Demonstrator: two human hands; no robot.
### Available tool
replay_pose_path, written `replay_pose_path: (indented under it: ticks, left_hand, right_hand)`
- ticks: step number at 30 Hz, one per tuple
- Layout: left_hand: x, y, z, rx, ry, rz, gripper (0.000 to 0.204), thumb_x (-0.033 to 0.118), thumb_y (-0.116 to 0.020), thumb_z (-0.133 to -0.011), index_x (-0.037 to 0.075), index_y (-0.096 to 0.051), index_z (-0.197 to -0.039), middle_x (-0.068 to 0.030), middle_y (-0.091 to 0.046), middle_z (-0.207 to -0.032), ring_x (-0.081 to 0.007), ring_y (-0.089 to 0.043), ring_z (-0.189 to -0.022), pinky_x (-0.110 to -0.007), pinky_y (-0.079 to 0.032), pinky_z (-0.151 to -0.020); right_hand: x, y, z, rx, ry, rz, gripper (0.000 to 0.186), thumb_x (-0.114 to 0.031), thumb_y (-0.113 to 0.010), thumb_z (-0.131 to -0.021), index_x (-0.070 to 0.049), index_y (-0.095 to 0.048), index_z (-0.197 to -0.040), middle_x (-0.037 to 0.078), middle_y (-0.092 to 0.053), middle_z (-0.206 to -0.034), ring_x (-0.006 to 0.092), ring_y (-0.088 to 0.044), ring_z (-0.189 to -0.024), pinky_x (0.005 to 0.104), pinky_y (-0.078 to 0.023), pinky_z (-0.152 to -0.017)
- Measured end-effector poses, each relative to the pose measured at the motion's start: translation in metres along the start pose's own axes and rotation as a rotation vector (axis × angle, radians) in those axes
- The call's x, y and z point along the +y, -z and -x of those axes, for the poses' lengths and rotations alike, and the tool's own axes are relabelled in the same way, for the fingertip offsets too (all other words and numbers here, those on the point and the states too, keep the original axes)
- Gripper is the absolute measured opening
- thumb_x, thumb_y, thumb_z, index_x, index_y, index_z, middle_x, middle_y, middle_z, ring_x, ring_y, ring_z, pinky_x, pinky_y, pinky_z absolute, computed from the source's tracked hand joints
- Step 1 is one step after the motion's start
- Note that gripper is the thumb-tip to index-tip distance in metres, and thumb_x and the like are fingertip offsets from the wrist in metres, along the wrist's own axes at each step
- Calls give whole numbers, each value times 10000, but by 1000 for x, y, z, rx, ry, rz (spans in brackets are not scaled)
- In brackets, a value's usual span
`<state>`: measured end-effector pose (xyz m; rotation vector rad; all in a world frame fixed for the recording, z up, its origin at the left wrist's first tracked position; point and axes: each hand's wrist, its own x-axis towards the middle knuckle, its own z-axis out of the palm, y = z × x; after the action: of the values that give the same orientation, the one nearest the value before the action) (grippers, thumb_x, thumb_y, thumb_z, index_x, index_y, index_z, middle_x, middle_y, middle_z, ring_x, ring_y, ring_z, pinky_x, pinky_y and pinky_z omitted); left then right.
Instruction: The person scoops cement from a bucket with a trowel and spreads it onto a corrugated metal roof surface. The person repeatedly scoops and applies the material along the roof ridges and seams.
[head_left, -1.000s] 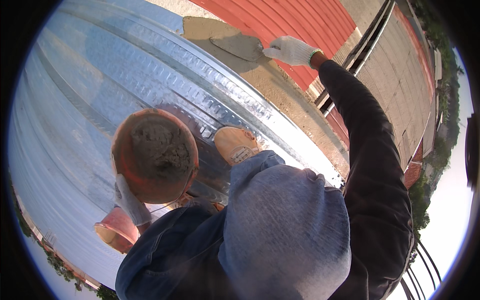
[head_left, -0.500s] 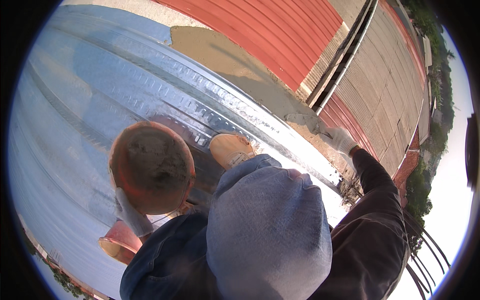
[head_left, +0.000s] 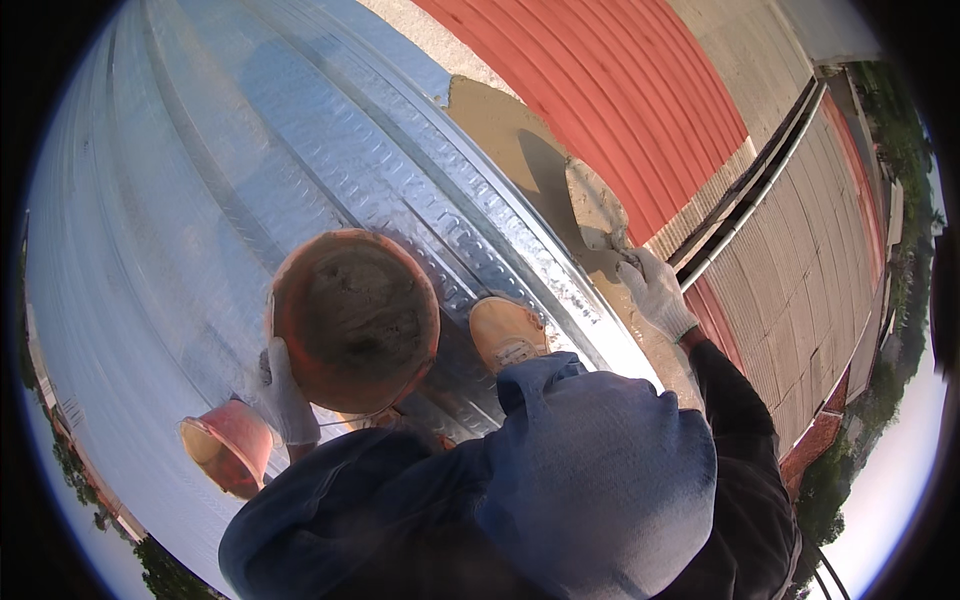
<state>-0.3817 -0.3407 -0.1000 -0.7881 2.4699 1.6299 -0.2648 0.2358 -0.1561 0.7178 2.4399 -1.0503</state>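
Head view: a strip of mortar (head_left: pixel 493 112) beside a metal roof (head_left: pixel 190 270), apparently at the spreading step.
The gloved right hand (head_left: pixel 658 297) grips a mortar-coated trowel (head_left: pixel 597 205) at the strip's border with a red corrugated sheet (head_left: pixel 600 85); blade contact is uncertain. The left hand (head_left: pixel 289 395) lies against the bucket (head_left: pixel 308 374); its finger closure cannot be told. The next move presumably calls for a flat, evenly pressed blade.

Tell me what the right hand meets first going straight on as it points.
With the trowel leading, the right hand would probably meet the mortar first; its height above that is unclear.
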Motion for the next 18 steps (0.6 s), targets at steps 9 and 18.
replay_pose_path:
  ticks: [9, 18]
  left_hand:
    - [-10, -3, 6, 54, -3, 94, 343, 377, -702, -1135, 53, -677, -1025, 23, -576, -966, -98, -510, -919, -318, -437, -835]
    - [12, -16, 11, 14, 92, 159, 261, 326, -703, -1141, 79, -696, -1056, 27, -586, -994, -91, -522, -967, -314, -461, -882]
  right_hand:
    - [-110, 28, -92, 180, 64, 367, 429, -382, -650, -1078, 3, -681, -1263, 246, -765, -1047, 421, -777, -981, 511, -596, -868]
    - [-107, -23, -103, 242, 126, 1084, 336, -146, -758, -976, 24, -674, -1253, 159, -746, -1031, 297, -832, -884, 414, -655, -610]
